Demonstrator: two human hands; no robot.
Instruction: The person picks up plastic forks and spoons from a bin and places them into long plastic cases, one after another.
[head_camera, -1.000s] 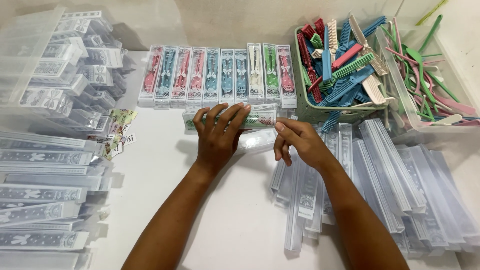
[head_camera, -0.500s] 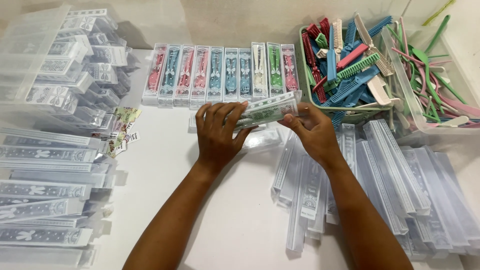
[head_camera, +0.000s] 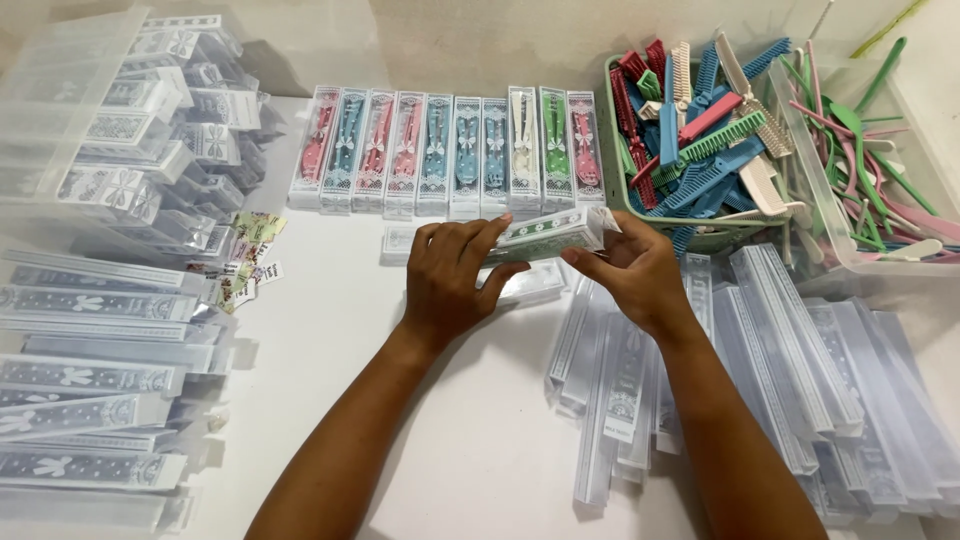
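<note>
Both hands pinch one clear plastic comb box (head_camera: 548, 235).
Left hand (head_camera: 452, 280) and right hand (head_camera: 630, 272) grip its ends; behind, roughly ten filled boxes in a row (head_camera: 450, 152).

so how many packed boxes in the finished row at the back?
10, side by side in the row left of the green basket: pink, blue, two pink, three blue, cream, green, pink. None look hidden.

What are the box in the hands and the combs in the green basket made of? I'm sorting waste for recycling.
The box looks like thin clear plastic with a glossy finish: the contents show through it. The combs look like hard moulded plastic in solid colours. The basket also seems to be plastic.
</note>
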